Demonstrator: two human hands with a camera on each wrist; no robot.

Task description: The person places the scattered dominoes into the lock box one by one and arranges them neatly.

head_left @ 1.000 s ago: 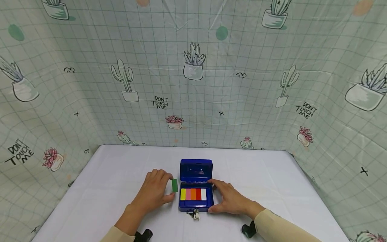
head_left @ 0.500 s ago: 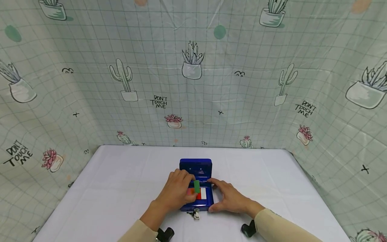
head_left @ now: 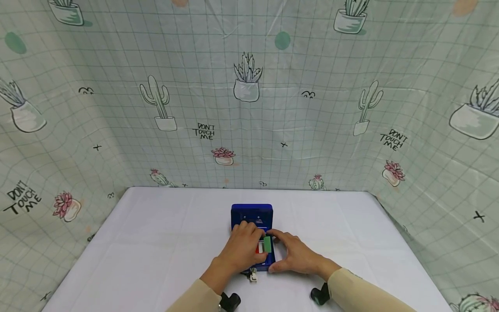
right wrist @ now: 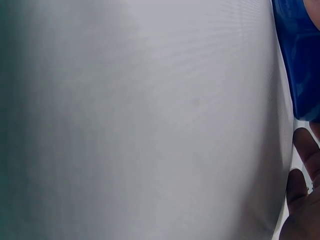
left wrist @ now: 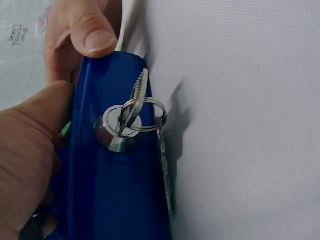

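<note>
An open blue metal cash box [head_left: 252,212] stands mid-table with its lid raised at the back. My left hand [head_left: 244,245] is over the box, pinching a small green block [head_left: 267,244] between thumb and fingers. The block is upright at the right end of the row of coloured blocks. Of that row, a white block [head_left: 260,247] and a bit of red show; the hand hides the others. At the box's right side, my right hand [head_left: 298,256] grips it, thumb at the front corner and fingers toward the hinge. Its thumb [left wrist: 100,41] presses the corner in the left wrist view.
Keys [left wrist: 164,165] on a ring hang from the round lock [left wrist: 111,127] on the box's front. White cloth covers the table [head_left: 171,234]. A patterned curtain [head_left: 202,99] encloses the back and sides. Black devices [head_left: 320,295] sit at both wrists.
My left hand has carried the green block from left of the box, rightward over the coloured row, to its right end. The right hand has stayed at the box's right side.
</note>
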